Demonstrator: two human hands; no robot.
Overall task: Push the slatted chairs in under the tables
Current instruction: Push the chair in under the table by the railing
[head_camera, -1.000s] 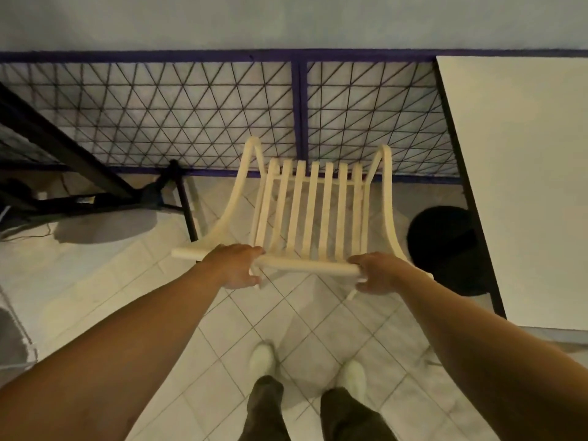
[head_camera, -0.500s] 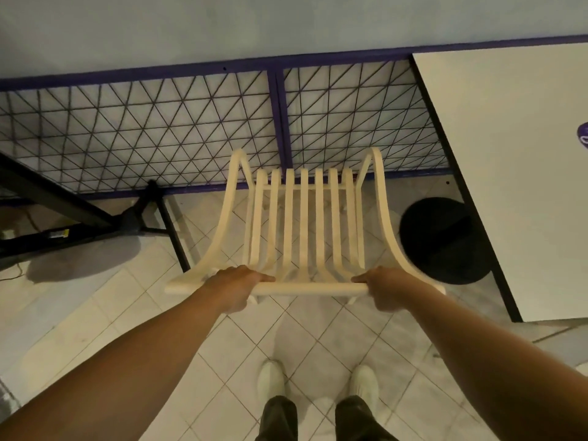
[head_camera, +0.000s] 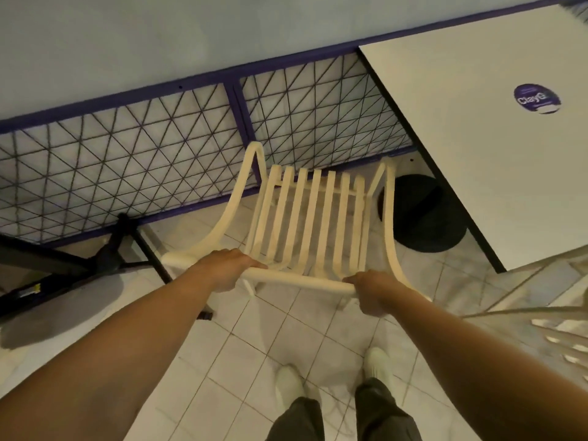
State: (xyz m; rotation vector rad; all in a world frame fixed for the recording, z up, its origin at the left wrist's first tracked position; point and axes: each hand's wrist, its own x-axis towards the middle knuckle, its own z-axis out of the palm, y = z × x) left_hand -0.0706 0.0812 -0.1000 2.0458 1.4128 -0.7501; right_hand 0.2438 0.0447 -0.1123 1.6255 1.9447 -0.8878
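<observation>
- At 12 o'clock from the slatted chair point(head_camera: 313, 218) the mesh railing point(head_camera: 143, 160) and its purple post point(head_camera: 241, 113) close that side off; whether the chair touches them cannot be told
- At 2 o'clock the white tabletop point(head_camera: 477, 138) overhangs a round black base point(head_camera: 423, 218), just beside the chair's right armrest
- At 9 o'clock a black stand point(head_camera: 116, 249) spreads legs over the floor, one running near the left hand point(head_camera: 227, 268)
- At 4 o'clock a blurred second chair point(head_camera: 560, 326) stands near the right hand point(head_camera: 374, 289)
- At 6 o'clock open tiled floor point(head_camera: 241, 361) lies between the chair and the shoes point(head_camera: 288, 388)
</observation>
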